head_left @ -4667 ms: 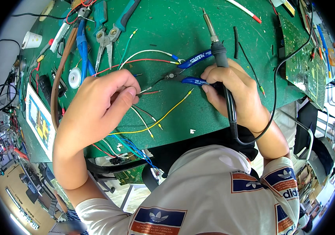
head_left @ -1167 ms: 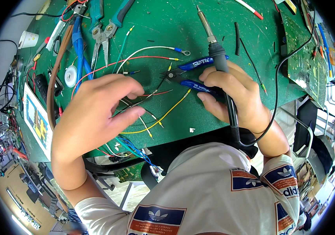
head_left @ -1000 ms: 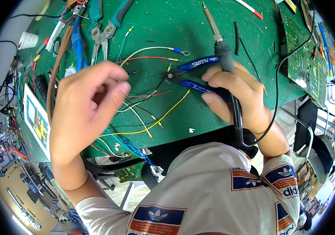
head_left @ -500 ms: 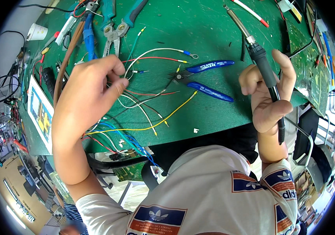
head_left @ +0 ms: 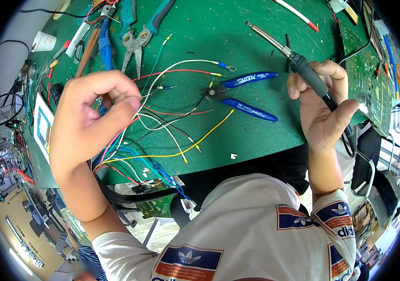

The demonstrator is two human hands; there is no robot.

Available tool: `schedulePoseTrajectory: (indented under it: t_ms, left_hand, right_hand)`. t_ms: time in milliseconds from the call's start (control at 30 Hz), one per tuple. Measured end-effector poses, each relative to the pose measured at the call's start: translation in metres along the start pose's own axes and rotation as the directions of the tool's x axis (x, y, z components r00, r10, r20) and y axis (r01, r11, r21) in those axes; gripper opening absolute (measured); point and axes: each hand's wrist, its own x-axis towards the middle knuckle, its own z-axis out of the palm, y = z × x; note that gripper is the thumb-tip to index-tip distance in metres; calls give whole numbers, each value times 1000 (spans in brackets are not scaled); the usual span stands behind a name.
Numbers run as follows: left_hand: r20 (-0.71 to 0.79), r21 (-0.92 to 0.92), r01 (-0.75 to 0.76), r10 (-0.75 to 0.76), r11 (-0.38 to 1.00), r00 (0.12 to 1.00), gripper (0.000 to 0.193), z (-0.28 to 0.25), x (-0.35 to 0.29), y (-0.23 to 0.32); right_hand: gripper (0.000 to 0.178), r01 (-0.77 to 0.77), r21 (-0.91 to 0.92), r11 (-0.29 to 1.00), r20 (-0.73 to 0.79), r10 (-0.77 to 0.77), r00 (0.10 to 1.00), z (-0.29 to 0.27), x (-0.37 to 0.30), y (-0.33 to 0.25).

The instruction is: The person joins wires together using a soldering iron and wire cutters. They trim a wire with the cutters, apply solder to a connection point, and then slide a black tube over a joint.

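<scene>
Left hand (head_left: 94,114) over left part of green tabletop (head_left: 261,136), thumb and forefinger pressed together, other fingers curled in. Thin pale strand (head_left: 147,94) shows right at the fingertips, can't tell if it's pinched. Right hand (head_left: 324,105) raised at right, near tabletop edge, loose grip on soldering iron (head_left: 306,71), which lies across the palm, fingers half curled, thumb out to the side. Iron tilted, metal tip up and to the left, pointing away from the person, well apart from the wires. Between the hands: cutters (head_left: 215,93) with blue handles, lying flat, handles apart, neither hand touching. Wires around left hand: white wire (head_left: 188,61) with blue-sleeved ring end, red wire (head_left: 186,71) just below it, green wire (head_left: 155,63) running up, yellow wire (head_left: 204,138) curving to its end just below cutters. Pliers (head_left: 137,44) with teal handles lie beyond left hand, paper cup (head_left: 44,42) far left, red-tipped white stick (head_left: 298,15) far side, circuit board (head_left: 366,89) at right edge
</scene>
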Motion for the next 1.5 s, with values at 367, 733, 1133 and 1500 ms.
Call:
schedulePoseTrajectory:
  t_ms: [367,733,1133,1500]
  left_hand:
    - [-152,-154,-67,44,986,987,15,-6,-7,0]
    - [-219,-1,-16,16,1000,976,17,-5,-10,5]
    - [-212,-46,-27,17,999,977,26,-1,-13,7]
    - [-161,-75,46,-57,996,985,23,3,-3,0]
  right_hand:
    - [43,64,-106,992,-65,-71,995,8,0,0]
    - [35,-106,30,994,-138,109,984,20,-10,-15]
    - [39,-147,-90,985,-66,142,988,23,-20,-11]
    - [43,-126,-113,986,217,148,965,16,-39,-12]
